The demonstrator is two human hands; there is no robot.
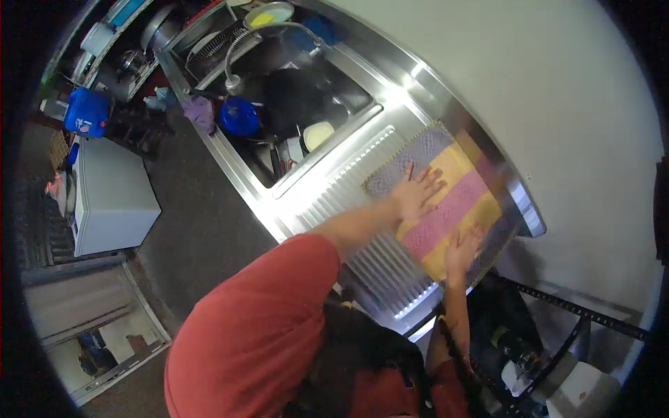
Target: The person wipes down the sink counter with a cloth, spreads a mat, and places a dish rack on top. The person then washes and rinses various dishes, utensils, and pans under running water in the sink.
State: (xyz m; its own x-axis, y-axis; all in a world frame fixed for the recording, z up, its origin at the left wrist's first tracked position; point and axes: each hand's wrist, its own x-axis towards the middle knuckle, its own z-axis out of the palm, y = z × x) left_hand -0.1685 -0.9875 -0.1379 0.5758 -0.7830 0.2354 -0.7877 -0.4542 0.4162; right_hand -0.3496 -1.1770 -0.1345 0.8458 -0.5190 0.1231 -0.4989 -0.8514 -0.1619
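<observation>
A striped cloth (456, 198) in purple-grey, yellow and pink lies spread over the ribbed steel drainboard (380, 268), reaching the raised back edge. My left hand (418, 195) rests flat on its upper part, fingers spread across the yellow and pink stripes. Nearer the cloth's lower right end, my right hand (463, 252) lies on it palm down, fingers stretched out and slightly blurred. Neither hand grips anything that I can see.
Beside the drainboard is a sink basin (355, 94) holding a dark pan, a blue bowl (239, 116) and a pale container (318, 136). A flexible faucet (233, 59) arches over it. A purple rag (200, 113) hangs on the front rim. Dark metal shelving (585, 310) stands lower right.
</observation>
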